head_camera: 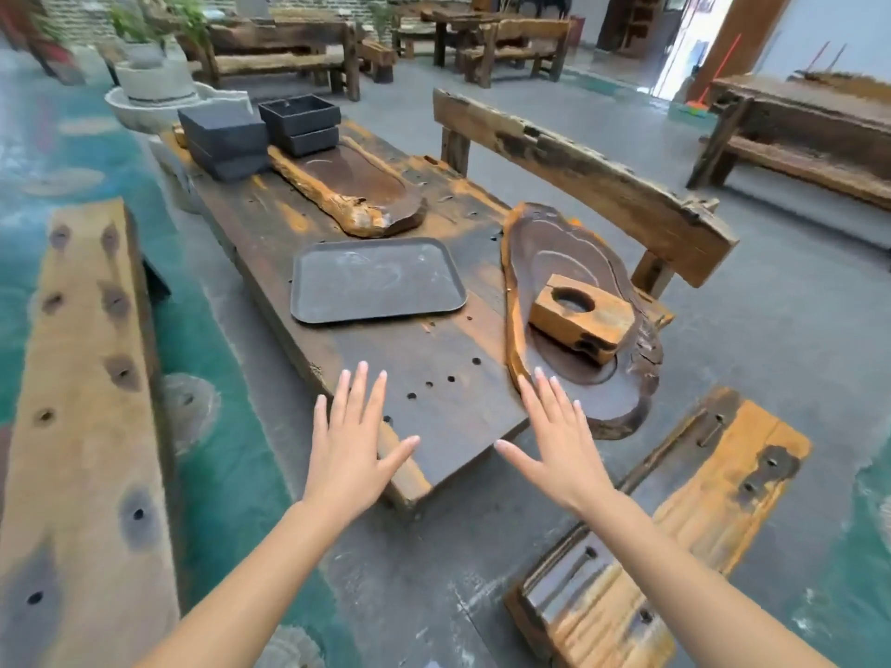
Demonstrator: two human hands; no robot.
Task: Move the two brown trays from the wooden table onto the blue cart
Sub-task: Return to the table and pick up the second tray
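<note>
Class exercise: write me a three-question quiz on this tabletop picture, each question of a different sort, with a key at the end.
1. True or false: the left hand holds the flat dark tray.
2. What rests on the near wooden slab tray? A) a cup B) a wooden block with a round hole C) a plant
3. Fill in: the dark boxes stand at the table's ___ end.

Key: 1 false, both hands, the right hand too, hover open and empty. 2 B, the wooden block. 3 far, on the wooden table.
</note>
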